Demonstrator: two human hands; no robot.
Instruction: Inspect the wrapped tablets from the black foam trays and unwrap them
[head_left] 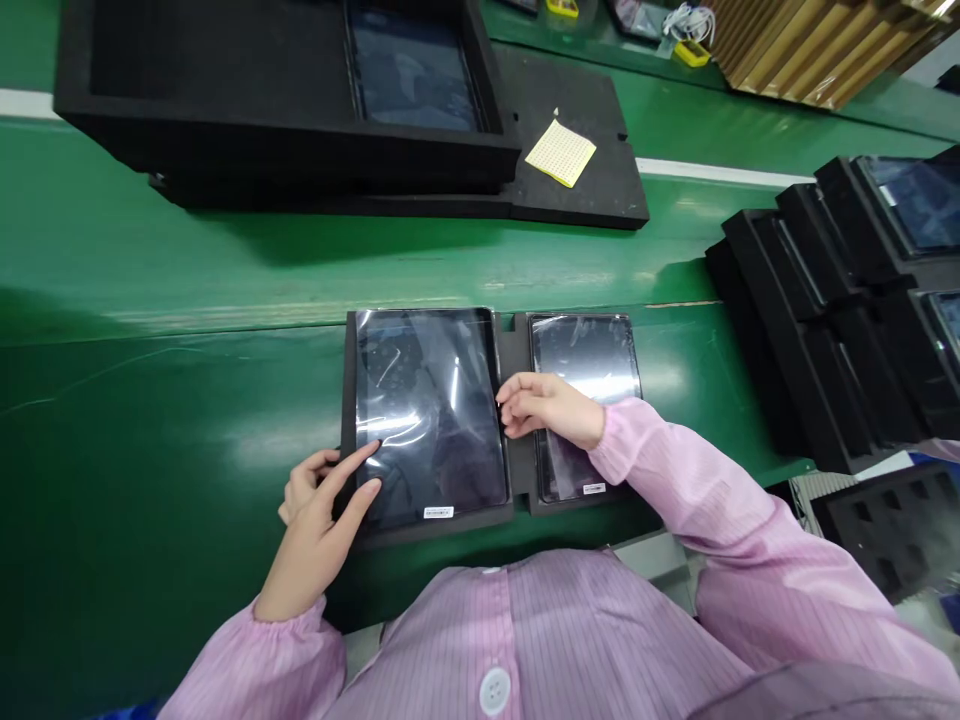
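A tablet [435, 400] in clear glossy film lies in a black foam tray [514, 350] in front of me, with a small white barcode label near its lower edge. My left hand [319, 510] is at its lower left, thumb and index finger apart and resting on the film. The other fingers of that hand curl by the tray's left edge. Over the gap between the tablets, my right hand [551, 408] has its fingers bent together at the first tablet's right edge; what they pinch, if anything, is too small to tell. Beneath this hand lies a second filmed tablet [585, 350].
A large black foam box [300, 150] holding a tablet stands at the back left. Beside it, a yellow sticker sheet [562, 153] lies on a foam slab [615, 195]. Stacked foam trays [810, 330] with tablets are at right. Cardboard dividers [810, 50] stand at the back right.
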